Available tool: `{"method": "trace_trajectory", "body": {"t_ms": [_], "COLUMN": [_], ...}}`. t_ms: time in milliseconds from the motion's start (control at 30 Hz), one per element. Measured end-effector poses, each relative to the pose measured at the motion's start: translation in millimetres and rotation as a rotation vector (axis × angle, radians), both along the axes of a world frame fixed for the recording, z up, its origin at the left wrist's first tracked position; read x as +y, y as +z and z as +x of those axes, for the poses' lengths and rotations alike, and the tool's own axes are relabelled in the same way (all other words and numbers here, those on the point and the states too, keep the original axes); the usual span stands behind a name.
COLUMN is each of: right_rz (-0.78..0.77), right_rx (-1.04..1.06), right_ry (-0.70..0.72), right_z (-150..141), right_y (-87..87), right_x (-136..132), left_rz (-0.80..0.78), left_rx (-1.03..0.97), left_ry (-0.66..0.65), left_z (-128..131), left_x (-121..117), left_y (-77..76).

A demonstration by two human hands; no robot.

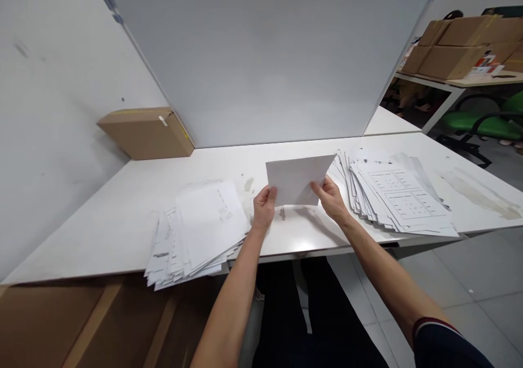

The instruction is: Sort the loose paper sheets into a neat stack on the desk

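A plain white sheet of paper [293, 181] is held up above the table, between my two hands. My left hand [265, 207] pinches its left edge, thumb on the near face. On the other side, my right hand [330, 198] grips the right edge, with the thumb across the front and the upper right corner curling. Left of my hands lies a loose stack of papers [210, 223], its edges uneven. To the right, a fanned pile of printed sheets [402, 196] shows boxes and small marks on its top page.
A whiteboard [265, 62] leans at the back of the white table [110, 231], beside a closed cardboard box [149, 136]. Cardboard boxes [451, 57] sit on another desk at the far right, near a green chair [478, 122]. Large brown cartons [49, 319] stand below the table's left front edge.
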State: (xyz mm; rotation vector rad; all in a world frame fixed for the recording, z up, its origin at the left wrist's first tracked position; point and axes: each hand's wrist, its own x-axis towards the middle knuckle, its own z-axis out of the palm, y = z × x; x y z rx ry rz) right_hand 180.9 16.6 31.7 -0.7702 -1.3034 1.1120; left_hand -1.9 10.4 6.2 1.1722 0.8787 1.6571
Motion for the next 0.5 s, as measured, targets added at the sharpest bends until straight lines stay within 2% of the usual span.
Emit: {"method": "trace_trajectory", "body": {"t_ms": [167,267,400,467,500], "right_rz": [-0.031,-0.032,-0.081,-0.147,-0.197], "right_rx": [-0.059,-0.114,-0.245,-0.194,-0.142], "right_ry": [0.003,-0.010,-0.169,-0.215,-0.191], "right_z": [1.5,1.8,9.9,21.2,28.8], "right_y": [-2.9,0.2,18.6,29.3,33.4], "right_x": [2.8,2.1,-0.3,-3.0,-5.1], "left_rz": [-0.039,-0.051,-0.119,-0.164,-0.174], "left_rx": [0.002,0.017,0.060,0.032,0.021], "left_ry": [-0.089,-0.092,-0.074,-0.067,-0.038], "left_z": [2.3,2.1,0.8,0.3,0.1], "left_x": [1.8,2.2,0.4,0.1,0.2], "left_y": [-1.6,-3.6,-2.4,-1.1,-0.9]}}
